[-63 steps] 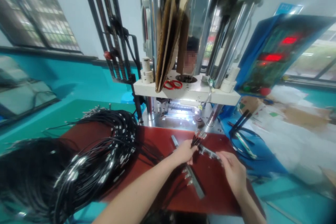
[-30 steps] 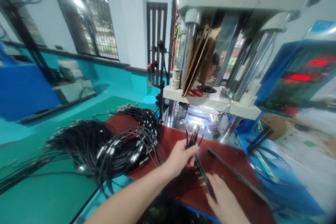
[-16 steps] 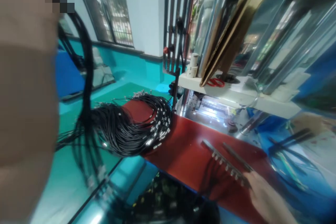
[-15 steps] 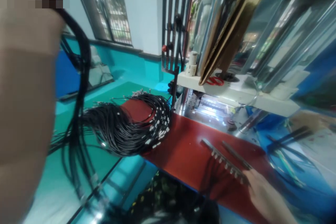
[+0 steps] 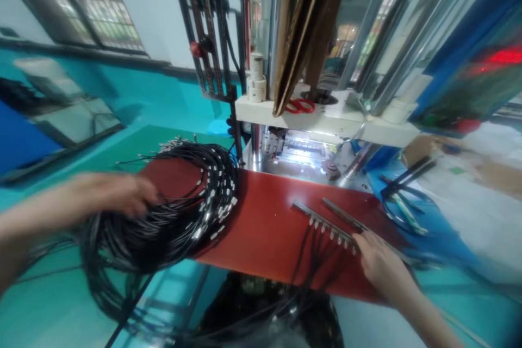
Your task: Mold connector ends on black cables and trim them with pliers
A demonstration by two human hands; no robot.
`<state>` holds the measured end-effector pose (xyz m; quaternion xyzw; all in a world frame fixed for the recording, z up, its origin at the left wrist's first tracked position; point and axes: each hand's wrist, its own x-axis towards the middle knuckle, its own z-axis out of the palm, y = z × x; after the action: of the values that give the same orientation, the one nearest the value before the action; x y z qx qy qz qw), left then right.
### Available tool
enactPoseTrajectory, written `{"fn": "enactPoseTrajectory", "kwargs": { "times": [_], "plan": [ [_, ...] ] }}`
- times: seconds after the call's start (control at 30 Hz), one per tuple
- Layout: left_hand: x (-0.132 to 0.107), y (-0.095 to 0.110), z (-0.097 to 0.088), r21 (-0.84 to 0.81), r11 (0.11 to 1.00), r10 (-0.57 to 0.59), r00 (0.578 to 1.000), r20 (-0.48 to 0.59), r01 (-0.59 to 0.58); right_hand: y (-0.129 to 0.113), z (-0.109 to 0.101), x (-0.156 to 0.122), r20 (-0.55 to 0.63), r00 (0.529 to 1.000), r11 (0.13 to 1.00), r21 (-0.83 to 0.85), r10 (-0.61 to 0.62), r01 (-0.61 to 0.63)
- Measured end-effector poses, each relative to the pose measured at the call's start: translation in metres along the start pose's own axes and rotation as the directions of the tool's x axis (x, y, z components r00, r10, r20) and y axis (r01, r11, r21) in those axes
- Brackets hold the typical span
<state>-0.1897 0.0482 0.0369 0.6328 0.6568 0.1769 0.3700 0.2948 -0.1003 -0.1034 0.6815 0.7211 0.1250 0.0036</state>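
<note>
My left hand (image 5: 126, 194) is over the near-left part of a big coiled bundle of black cables (image 5: 163, 234) with small white and silver ends. Motion blurs its fingers, so whether they hold a cable does not show. My right hand (image 5: 377, 255) grips the near end of a slotted metal strip (image 5: 326, 224) lying on a red-brown board. Several cable ends sit in a row along that strip, and their black leads (image 5: 312, 255) trail toward my lap. Beside it, partly under the same hand, lies a second plain metal bar (image 5: 342, 212).
Behind the red-brown board (image 5: 261, 217) stands a press with a lit metal bed (image 5: 304, 149) and a white crossplate (image 5: 326, 119). Red-handled scissors (image 5: 299, 105) and cardboard (image 5: 299, 32) rest on that plate. Tools (image 5: 408, 212) lie on blue sheeting at right.
My left arm, raised close to the camera beside hanging black cables, has come down over the bundle. Those cables now droop low at the front. My right hand stays at the strip; the view has turned.
</note>
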Motion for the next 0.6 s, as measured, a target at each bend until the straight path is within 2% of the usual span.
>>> {"fn": "enactPoseTrajectory", "kwargs": {
  "times": [0.03, 0.07, 0.1, 0.13, 0.17, 0.2, 0.27, 0.33, 0.43, 0.5, 0.6],
  "plan": [
    [-0.015, -0.004, 0.028, 0.071, 0.994, 0.046, 0.910, 0.413, -0.082, -0.001, -0.002, 0.001, 0.017, 1.000, 1.000, 0.001, 0.006, -0.006],
    [-0.031, -0.007, 0.060, 0.139, 0.966, 0.090, 0.793, 0.602, -0.216, -0.001, -0.004, 0.003, 0.032, 0.999, 1.000, 0.008, 0.010, -0.011],
    [-0.046, -0.010, 0.093, 0.186, 0.946, 0.098, 0.783, 0.614, -0.265, -0.002, -0.006, 0.004, 0.044, 0.999, 1.000, 0.020, 0.013, -0.014],
    [-0.060, -0.013, 0.124, 0.199, 0.943, 0.104, 0.806, 0.583, -0.266, -0.002, -0.008, 0.005, 0.053, 0.998, 0.999, 0.036, 0.015, -0.016],
    [-0.071, -0.014, 0.152, 0.179, 0.941, 0.130, 0.795, 0.593, -0.287, -0.001, -0.010, 0.006, 0.060, 0.998, 0.998, 0.055, 0.016, -0.019],
    [-0.077, -0.014, 0.177, 0.143, 0.939, 0.162, 0.768, 0.620, -0.313, -0.001, -0.013, 0.007, 0.067, 0.998, 0.997, 0.077, 0.016, -0.021],
    [-0.081, -0.014, 0.214, 0.090, 0.937, 0.190, 0.705, 0.683, -0.339, 0.000, -0.018, 0.009, 0.079, 0.997, 0.989, 0.143, 0.017, -0.028],
    [-0.077, -0.014, 0.236, 0.001, 0.955, 0.195, 0.631, 0.751, -0.296, 0.000, -0.024, 0.014, 0.094, 0.995, 0.971, 0.231, 0.035, -0.056],
    [-0.073, -0.011, 0.253, -0.156, 0.980, 0.196, 0.540, 0.818, -0.120, 0.002, -0.031, 0.030, 0.145, 0.983, 0.909, 0.385, 0.113, -0.161],
    [-0.073, -0.003, 0.258, -0.221, 0.975, 0.191, 0.508, 0.840, -0.002, 0.006, -0.032, 0.048, 0.173, 0.973, 0.867, 0.449, 0.154, -0.217],
    [-0.071, 0.024, 0.259, -0.323, 0.936, 0.224, 0.470, 0.854, 0.140, 0.018, -0.028, 0.085, 0.180, 0.971, 0.838, 0.496, 0.156, -0.227]
  ]
}}
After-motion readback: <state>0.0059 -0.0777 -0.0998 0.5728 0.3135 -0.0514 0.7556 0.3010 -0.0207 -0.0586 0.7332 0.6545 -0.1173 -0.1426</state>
